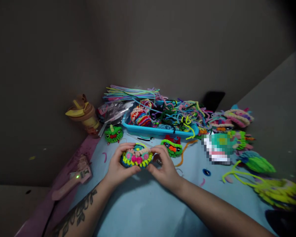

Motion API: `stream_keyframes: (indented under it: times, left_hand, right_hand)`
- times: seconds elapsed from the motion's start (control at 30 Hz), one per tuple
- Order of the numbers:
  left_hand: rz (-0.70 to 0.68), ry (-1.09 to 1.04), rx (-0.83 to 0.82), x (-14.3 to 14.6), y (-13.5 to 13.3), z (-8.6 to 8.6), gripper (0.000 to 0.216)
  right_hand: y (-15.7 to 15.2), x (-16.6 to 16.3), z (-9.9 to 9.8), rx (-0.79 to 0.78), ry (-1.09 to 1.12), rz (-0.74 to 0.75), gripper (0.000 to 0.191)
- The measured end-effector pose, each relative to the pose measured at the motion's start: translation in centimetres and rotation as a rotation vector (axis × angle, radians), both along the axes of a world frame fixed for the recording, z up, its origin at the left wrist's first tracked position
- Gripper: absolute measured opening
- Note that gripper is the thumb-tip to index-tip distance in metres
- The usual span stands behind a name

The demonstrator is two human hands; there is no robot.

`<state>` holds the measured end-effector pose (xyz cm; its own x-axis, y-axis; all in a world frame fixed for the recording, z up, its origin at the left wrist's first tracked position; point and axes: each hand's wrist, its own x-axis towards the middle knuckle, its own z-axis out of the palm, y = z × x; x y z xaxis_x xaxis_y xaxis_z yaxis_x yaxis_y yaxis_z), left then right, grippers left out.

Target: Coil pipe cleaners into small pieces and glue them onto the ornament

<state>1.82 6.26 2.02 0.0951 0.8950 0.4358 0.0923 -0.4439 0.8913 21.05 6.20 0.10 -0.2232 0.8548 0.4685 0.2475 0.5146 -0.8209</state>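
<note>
Between both hands, just above the blue cloth, I hold a small pipe-cleaner figure (137, 157) with yellow-green loops, pink pompom-like spots and a pale band on top. My left hand (119, 164) grips its left side, thumb below and fingers above. On the right edge, my right hand (164, 168) pinches it between thumb and fingers. Behind my right hand lies a green figure with a red top (172, 147). A green figure with a yellow horn (113, 134) rests beyond my left hand.
A blue tray (160, 131) holds tangled pipe cleaners; a bundle of straight pipe cleaners (130, 93) lies behind. At left are a pink glue gun (75, 179) with a lit green light and a lidded cup (85, 117). More fuzzy pieces (276, 192) and a blue disc (207, 172) lie right.
</note>
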Motion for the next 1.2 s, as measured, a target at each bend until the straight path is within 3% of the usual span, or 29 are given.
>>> stream_keyframes:
  times: [0.07, 0.13, 0.23, 0.33, 0.47, 0.6, 0.7, 1.0, 1.2]
  left_hand:
    - [-0.032, -0.038, -0.082, 0.1, -0.2, 0.0, 0.054]
    - [-0.065, -0.050, -0.154, 0.1, -0.4, 0.0, 0.060]
    - [-0.142, -0.095, -0.221, 0.4, -0.7, 0.1, 0.071]
    - [-0.206, -0.341, -0.321, 1.0, -1.0, 0.6, 0.077]
    - [-0.154, -0.663, -0.611, 1.8, -0.9, 1.2, 0.059]
    - [-0.194, -0.710, -0.833, 1.9, -0.4, 0.7, 0.033]
    - [-0.208, -0.741, -0.876, 1.6, -0.2, 0.2, 0.024]
    - [-0.258, -0.771, -0.838, 2.0, -0.2, -0.1, 0.046]
    - [-0.170, -0.821, -0.848, 2.3, -0.3, -0.1, 0.028]
  right_hand:
    - [0.1, 0.2, 0.3, 0.053, -0.021, -0.008, 0.055]
    - [0.2, 0.5, 0.6, 0.079, -0.059, 0.077, 0.068]
    - [0.5, 0.6, 0.5, 0.061, -0.086, 0.202, 0.062]
    - [0.7, 0.6, 0.1, 0.036, 0.010, 0.134, 0.052]
    - [0.6, 0.8, 0.0, 0.126, -0.015, -0.014, 0.053]
    - [0.5, 0.8, 0.3, 0.174, -0.166, -0.046, 0.053]
    - [0.5, 0.6, 0.2, 0.152, -0.192, -0.036, 0.053]
    - [0.3, 0.1, -0.2, 0.145, -0.157, -0.035, 0.056]
    - [0.4, 0.1, -0.1, 0.117, -0.197, -0.060, 0.055]
